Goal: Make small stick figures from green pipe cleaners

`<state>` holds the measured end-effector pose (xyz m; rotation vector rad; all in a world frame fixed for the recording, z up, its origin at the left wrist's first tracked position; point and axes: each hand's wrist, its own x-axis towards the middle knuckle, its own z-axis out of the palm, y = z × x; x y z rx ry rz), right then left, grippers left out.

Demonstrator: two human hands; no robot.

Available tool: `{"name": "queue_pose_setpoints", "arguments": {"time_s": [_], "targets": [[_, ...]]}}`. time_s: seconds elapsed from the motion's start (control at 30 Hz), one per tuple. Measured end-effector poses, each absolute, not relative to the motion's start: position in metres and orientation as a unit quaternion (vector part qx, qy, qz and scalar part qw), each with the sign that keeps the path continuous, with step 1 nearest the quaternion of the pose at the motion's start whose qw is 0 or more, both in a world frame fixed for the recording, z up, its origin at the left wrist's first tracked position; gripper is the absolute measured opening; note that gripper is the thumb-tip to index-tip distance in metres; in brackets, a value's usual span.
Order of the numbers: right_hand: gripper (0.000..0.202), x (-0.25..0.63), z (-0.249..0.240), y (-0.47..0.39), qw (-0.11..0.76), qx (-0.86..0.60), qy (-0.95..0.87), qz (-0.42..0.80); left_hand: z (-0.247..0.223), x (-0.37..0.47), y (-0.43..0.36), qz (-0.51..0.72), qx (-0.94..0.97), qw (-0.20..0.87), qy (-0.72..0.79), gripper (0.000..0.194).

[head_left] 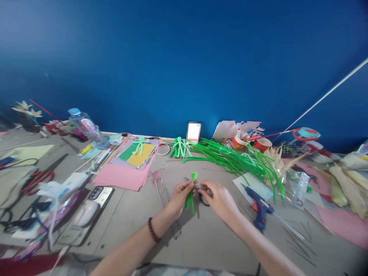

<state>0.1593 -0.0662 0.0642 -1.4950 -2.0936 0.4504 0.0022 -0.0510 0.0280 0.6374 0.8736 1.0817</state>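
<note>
- My left hand (pixel 178 197) is closed in a pinch on a fuzzy green stem figure (pixel 194 176), its rounded, coiled top poking above the fingers and its straight strands hanging below, over the middle of the counter (pixel 212 243).
- My right hand (pixel 220 197) is curled around a small metal tool with a dark looped handle (pixel 204 200), its metal part beside the figure; from my view I can't tell whether the two touch.
- Under my left forearm, which wears a dark red beaded bracelet (pixel 154 230), I see a flat, translucent ruler with cutouts (pixel 163 191).
- Beyond my hands, finished-looking pale green fuzzy figures with splayed limbs (pixel 179 147) stand near a smooth, ring-shaped roll (pixel 162 149).
- Right of them sprawls a heap of long, bristly green stems (pixel 221 153), partly under clear, shiny plastic.
- To my right, a blue hard-plastic glue gun (pixel 260 209) lies partly over a pale paper sheet (pixel 250 184).
- To my left, smooth pink paper sheets (pixel 120 177) lie partly under green and yellow sheets (pixel 142 154), with another fuzzy light-green figure (pixel 140 144) on top.
</note>
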Motion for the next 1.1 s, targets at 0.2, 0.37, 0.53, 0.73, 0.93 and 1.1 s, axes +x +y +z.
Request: {"name": "queue_pose_setpoints", "arguments": {"time_s": [0.2,0.37,0.53,0.73,0.93,1.1], "targets": [[0.027,0.161,0.059,-0.058,0.291,-0.545,-0.758,0.211,0.022,0.004,-0.051,0.490,0.283,0.728,0.388,0.034],[0.025,0.162,0.055,-0.058,0.305,-0.549,-0.754,0.194,0.020,0.004,-0.050,0.496,0.231,0.738,0.396,0.041],[0.025,0.163,0.055,-0.057,0.318,-0.556,-0.745,0.185,0.025,0.004,-0.049,0.500,0.218,0.733,0.406,0.039],[0.023,0.165,0.051,-0.056,0.317,-0.560,-0.743,0.184,0.027,0.006,-0.049,0.514,0.203,0.720,0.420,0.039],[0.022,0.165,0.048,-0.054,0.312,-0.558,-0.747,0.181,0.024,0.005,-0.049,0.514,0.221,0.711,0.426,0.037],[0.023,0.165,0.047,-0.054,0.312,-0.559,-0.747,0.179,0.026,0.005,-0.050,0.516,0.218,0.710,0.427,0.038]]}}
